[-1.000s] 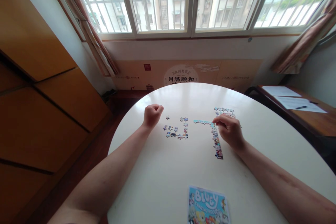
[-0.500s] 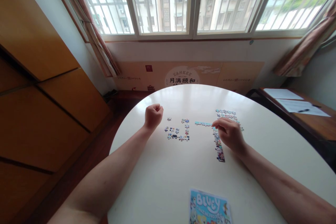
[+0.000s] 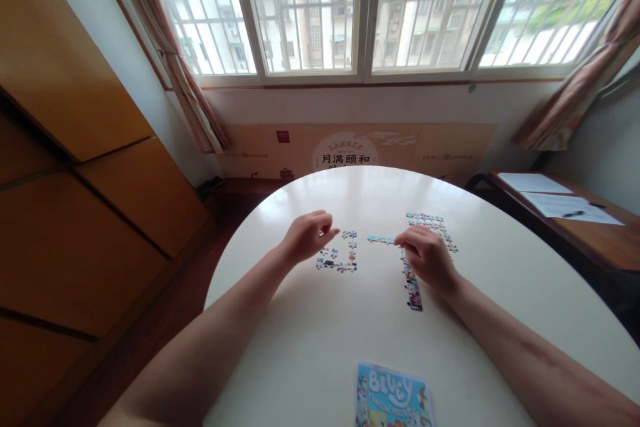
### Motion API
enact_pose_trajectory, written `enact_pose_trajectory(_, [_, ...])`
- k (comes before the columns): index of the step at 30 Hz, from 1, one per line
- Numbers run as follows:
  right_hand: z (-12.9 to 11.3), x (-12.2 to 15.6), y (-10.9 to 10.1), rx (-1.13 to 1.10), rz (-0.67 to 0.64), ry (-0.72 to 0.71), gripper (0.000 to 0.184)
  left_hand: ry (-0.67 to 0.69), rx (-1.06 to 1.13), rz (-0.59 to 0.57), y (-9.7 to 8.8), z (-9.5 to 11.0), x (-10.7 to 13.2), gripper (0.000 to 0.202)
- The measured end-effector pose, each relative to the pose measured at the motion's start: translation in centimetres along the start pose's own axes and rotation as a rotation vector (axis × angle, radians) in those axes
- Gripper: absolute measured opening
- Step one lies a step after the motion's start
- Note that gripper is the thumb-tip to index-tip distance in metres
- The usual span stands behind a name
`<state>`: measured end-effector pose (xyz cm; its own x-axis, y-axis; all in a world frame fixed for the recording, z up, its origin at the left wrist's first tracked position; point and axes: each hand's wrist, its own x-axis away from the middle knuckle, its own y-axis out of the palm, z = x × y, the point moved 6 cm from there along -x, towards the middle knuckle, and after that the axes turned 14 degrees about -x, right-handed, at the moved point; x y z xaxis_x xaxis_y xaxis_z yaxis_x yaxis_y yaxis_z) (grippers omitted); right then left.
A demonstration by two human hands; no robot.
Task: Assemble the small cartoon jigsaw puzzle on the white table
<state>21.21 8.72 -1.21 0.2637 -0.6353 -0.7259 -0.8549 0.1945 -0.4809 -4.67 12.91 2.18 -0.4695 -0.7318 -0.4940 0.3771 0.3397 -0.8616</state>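
Observation:
My left hand (image 3: 309, 237) hovers over the left cluster of loose jigsaw pieces (image 3: 345, 267). Its thumb points right, apart from the curled fingers, and nothing shows between them. My right hand (image 3: 427, 253) is closed, its fingertips pinched on the right end of a joined strip of light-blue jigsaw pieces (image 3: 381, 239). Under and below that hand runs a column of joined, darker puzzle pieces (image 3: 413, 295), partly covered by it. More jigsaw pieces (image 3: 424, 217) lie just beyond the right hand in rows.
A blue Bluey picture sheet (image 3: 393, 397) lies at the near edge of the round white table (image 3: 300, 353). To the right, papers (image 3: 570, 207) and dark pens rest on a brown side table. Wooden cabinets (image 3: 100, 233) stand on the left; a barred window is ahead.
My left hand has moved right over the loose pieces, and its fist has loosened with the thumb out. My right hand stays at the strip's end. The view has shifted slightly.

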Motion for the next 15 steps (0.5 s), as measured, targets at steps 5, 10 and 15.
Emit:
enact_pose_trajectory(5, [-0.2, -0.3, 0.2, -0.013, -0.017, -0.025, 0.033, 0.169, 0.009, -0.163, 0.3, 1.8, 0.3, 0.009])
enact_pose_trajectory(10, [-0.2, -0.4, 0.3, -0.016, -0.025, -0.03, 0.033, 0.119, 0.011, -0.104, 0.5, 0.8, 0.2, 0.016])
enact_pose_trajectory(15, [-0.1, -0.3, 0.3, -0.012, -0.029, -0.036, 0.032, -0.062, 0.057, 0.062, 0.0, -2.2, 0.0, 0.019])
